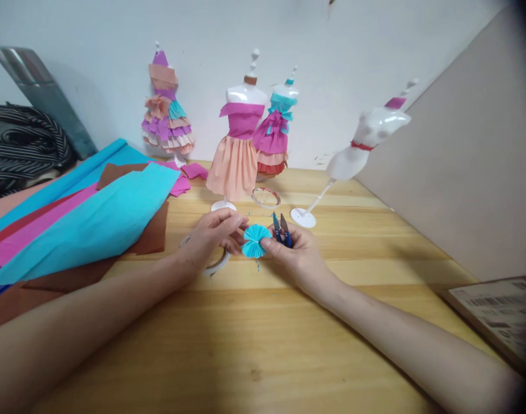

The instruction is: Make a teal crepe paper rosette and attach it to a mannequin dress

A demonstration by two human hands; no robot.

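A small turquoise pleated paper rosette [255, 234], pinched in at its middle, is held up over the table by my right hand [300, 253], thumb on its right edge. The same hand also carries small thread snips [282, 234] with dark blue handles, blades pointing up and apart. My left hand [215, 233] is at the rosette's left side, its fingers loosely curved and apart; whether a fingertip touches the paper I cannot tell. Under my left hand lies a roll of tape [218, 265], partly hidden. Tiny turquoise scraps [258, 265] show just below the rosette.
Dress forms in crepe paper, such as one with a peach skirt [232, 164], stand along the wall. A bare white form [349, 155] leans at right. Crepe paper sheets [94, 230] cover the left side. Another tape ring [266, 198] lies behind; a cardboard box [496, 310] is at right.
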